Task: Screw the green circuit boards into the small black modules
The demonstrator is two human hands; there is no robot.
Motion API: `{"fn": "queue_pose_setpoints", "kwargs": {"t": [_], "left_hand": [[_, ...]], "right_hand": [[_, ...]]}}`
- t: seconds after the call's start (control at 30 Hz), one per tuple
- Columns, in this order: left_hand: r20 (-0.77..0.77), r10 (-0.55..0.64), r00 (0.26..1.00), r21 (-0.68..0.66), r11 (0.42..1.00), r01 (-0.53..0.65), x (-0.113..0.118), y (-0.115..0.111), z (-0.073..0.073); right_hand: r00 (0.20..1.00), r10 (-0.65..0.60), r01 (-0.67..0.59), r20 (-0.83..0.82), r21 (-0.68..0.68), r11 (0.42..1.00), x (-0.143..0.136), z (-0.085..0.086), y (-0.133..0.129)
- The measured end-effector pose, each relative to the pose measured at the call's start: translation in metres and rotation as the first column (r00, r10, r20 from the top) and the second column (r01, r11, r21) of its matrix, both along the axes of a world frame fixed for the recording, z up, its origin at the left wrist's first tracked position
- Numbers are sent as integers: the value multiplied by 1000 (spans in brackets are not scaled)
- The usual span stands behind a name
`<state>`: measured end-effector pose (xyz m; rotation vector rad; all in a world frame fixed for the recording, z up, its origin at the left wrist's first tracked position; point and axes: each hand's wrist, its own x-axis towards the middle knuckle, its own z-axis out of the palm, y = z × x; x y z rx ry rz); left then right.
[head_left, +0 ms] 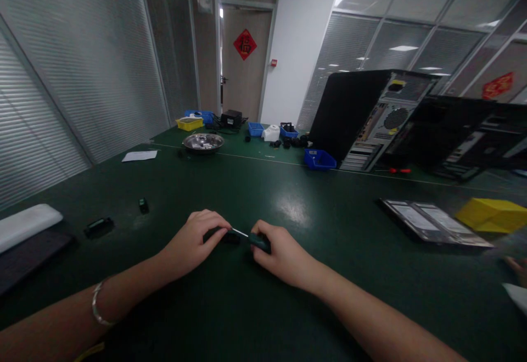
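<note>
My right hand [276, 249] is wrapped round the dark handle of a screwdriver [260, 243]. Its thin metal shaft slants up and left toward the fingertips of my left hand [196, 235]. Thumb and fingers of that left hand are pinched together at the near end of a small black part [231, 237] low on the table. The shaft's tip meets the part beside those fingertips; the exact contact is hidden. Further left lie a black rectangular piece [99, 227] and a smaller dark piece [143, 205], both apart from my hands.
On the green table [329, 208], a metal dish [203, 142] and a blue bin [319, 160] stand toward the back. A black computer case [354, 112] towers at right. Hard drives [432, 222] and a yellow box [492, 213] lie nearer. Another person's hand [516, 268] shows at the right edge.
</note>
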<state>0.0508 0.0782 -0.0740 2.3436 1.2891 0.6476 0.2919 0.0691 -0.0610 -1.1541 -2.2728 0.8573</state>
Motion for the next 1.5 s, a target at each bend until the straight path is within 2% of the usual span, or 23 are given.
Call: {"fn": "queue_pose_setpoints", "kwargs": {"t": [0.27,0.43,0.57,0.87,1.0,1.13,1.27,1.4,1.5], "left_hand": [[42,20,999,-14,1000,-19,2,-3,-4],[82,115,990,-105,989,-106,1,2,-17],[91,121,988,-130,986,-109,0,5,-22],[101,96,990,-164,983,-78,3,3,-14],[107,92,990,-155,985,-75,2,3,-15],[117,51,992,-116,993,-38,1,4,-16],[59,-7,998,-82,997,12,1,2,-10],[-7,-107,994,-35,994,106,-1,2,-6],[-47,-108,993,27,994,109,-12,12,-5]], "right_hand": [[987,-69,77,-148,46,996,-27,1,22],[986,-68,83,-153,96,992,-41,-10,23],[988,-63,79,-141,113,990,-44,-18,23],[987,8,11,-161,115,993,-40,-22,21],[981,11,12,-192,118,993,-38,-25,20],[968,-63,98,-241,139,985,-32,-23,24],[956,-111,157,-272,154,975,-18,-14,25],[960,-102,148,-260,162,976,10,-3,6],[968,-98,138,-232,165,977,40,0,-16]]}}
